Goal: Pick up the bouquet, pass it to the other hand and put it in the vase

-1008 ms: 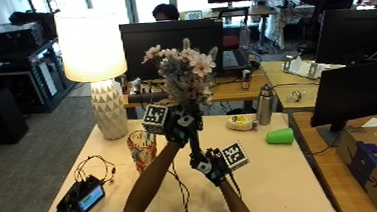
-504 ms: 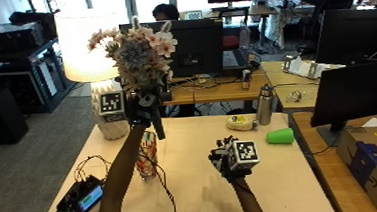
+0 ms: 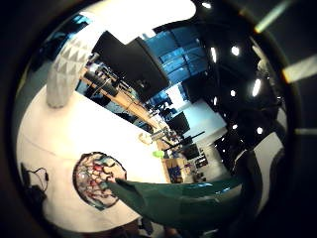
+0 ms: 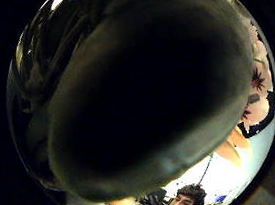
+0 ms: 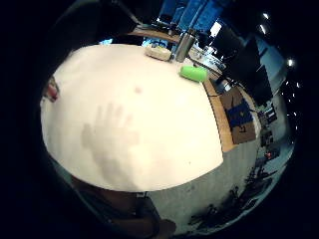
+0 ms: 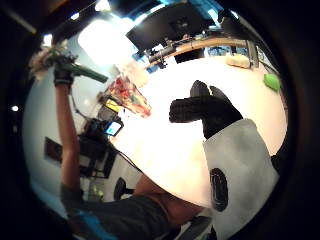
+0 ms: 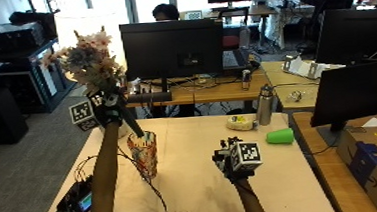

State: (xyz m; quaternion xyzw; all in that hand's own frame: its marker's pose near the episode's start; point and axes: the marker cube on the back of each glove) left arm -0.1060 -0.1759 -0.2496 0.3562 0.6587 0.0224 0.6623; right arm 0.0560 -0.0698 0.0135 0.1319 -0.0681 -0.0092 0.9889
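Observation:
In the outside view my left hand [image 7: 110, 110] grips the stems of the bouquet [image 7: 89, 59] of pale flowers, held high and tilted left. Its green stem ends [image 7: 139, 132] reach down to the mouth of the patterned glass vase [image 7: 144, 155], which stands at the left of the table. The left little finger side palm view looks down on the vase's mouth [image 3: 98, 179] with the green stem [image 3: 183, 201] just beside it. My right hand [image 7: 236, 161] hovers over the table's middle, apart from the bouquet, fingers [image 6: 204, 107] relaxed and empty.
On the beige table [image 7: 200, 185] a device with cables [image 7: 78, 201] lies at the front left. A green cup [image 7: 281, 136], a metal bottle [image 7: 264, 105] and a tape roll [image 7: 241, 123] stand at the far right. A white lamp base [image 3: 67, 69] rises behind the vase.
The bouquet passed from both hands to my left hand alone, swung left, and has come down tilted with its stem ends at the vase's mouth. My right hand withdrew and stays low.

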